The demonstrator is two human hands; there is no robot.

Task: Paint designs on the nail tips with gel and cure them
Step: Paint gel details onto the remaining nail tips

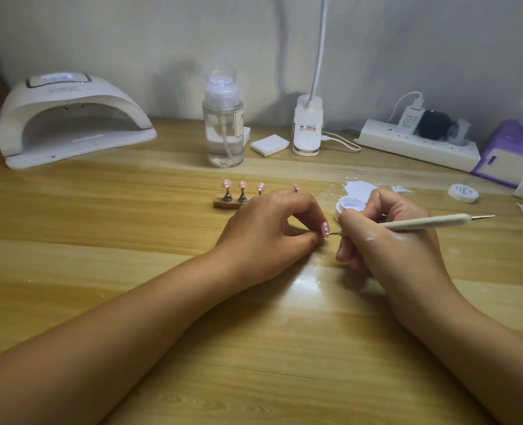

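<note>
My left hand pinches a pink nail tip with white dots just above the wooden table. My right hand grips a white dotting pen, whose fine point touches the tip's lower edge. An open pot of pale lilac gel stands right behind my right fingers. A wooden holder behind my left hand carries several more pink dotted tips on metal stands. The white curing lamp sits at the far left, its opening facing me.
A clear pump bottle, white wipe pads and a desk lamp base stand at the back. A power strip, purple tissue box and the pot's lid lie at the right.
</note>
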